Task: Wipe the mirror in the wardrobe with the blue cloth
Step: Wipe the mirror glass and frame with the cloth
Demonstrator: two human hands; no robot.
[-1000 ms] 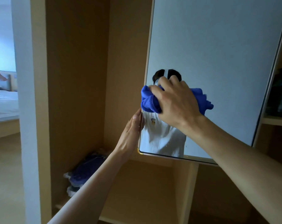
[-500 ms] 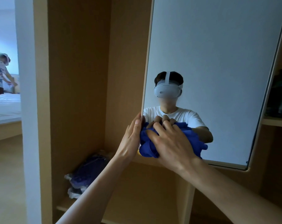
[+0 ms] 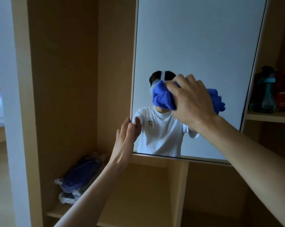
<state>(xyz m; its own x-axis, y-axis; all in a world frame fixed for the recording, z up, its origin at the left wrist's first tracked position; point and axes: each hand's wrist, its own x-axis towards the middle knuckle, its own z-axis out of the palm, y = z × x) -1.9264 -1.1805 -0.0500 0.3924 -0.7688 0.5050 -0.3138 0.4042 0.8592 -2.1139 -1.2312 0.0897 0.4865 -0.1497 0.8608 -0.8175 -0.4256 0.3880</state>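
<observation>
1. Head view: your right hand (image 3: 191,102) grips the bunched blue cloth (image 3: 163,97) and presses it on the mirror (image 3: 195,38), left of its centre.
2. Your left hand (image 3: 127,138) pinches the mirror's left edge, thumb in front.
3. The cloth looks soft and light, so hold it bunched. The glass is probably fragile, so press gently.
</observation>
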